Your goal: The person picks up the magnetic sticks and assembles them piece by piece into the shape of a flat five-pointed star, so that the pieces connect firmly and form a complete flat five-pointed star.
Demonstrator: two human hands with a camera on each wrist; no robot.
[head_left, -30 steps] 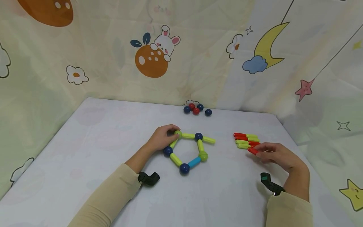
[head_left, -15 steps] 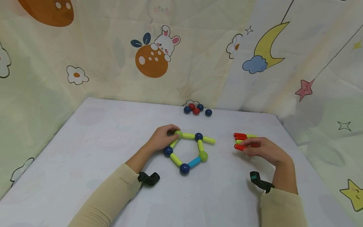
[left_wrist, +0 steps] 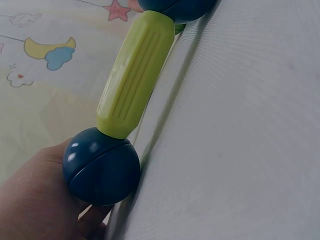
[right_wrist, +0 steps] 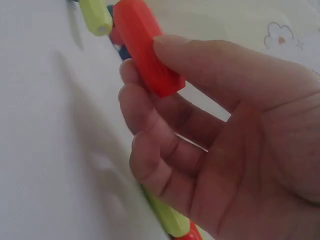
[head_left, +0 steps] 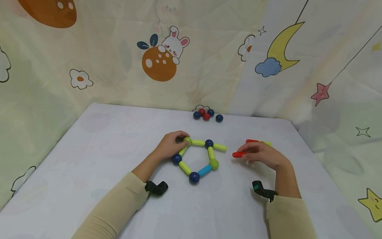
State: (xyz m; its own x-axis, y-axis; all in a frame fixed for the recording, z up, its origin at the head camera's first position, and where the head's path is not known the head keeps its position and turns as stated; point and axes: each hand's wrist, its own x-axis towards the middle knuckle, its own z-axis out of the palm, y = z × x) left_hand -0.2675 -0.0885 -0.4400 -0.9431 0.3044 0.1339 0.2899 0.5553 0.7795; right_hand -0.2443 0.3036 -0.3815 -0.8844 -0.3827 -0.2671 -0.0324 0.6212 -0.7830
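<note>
A closed ring of magnetic sticks and balls lies left of the right hand in the head view. Around it run lime sticks, a blue stick, navy balls and lime balls. At its upper left corner, my left hand pinches a lime ball. The left wrist view shows a navy ball in front of that hand, with a lime stick attached. Between thumb and fingertips, my right hand holds a red magnetic stick, apart from the ring's outward-pointing lime stick.
Behind the right hand lie more red-and-lime sticks, mostly hidden by it. Several loose red and navy balls sit near the white table's back edge. A patterned cloth hangs behind.
My right hand has carried the red stick leftward from beside the stick row toward the ring. The left hand and the ring have stayed in place.
</note>
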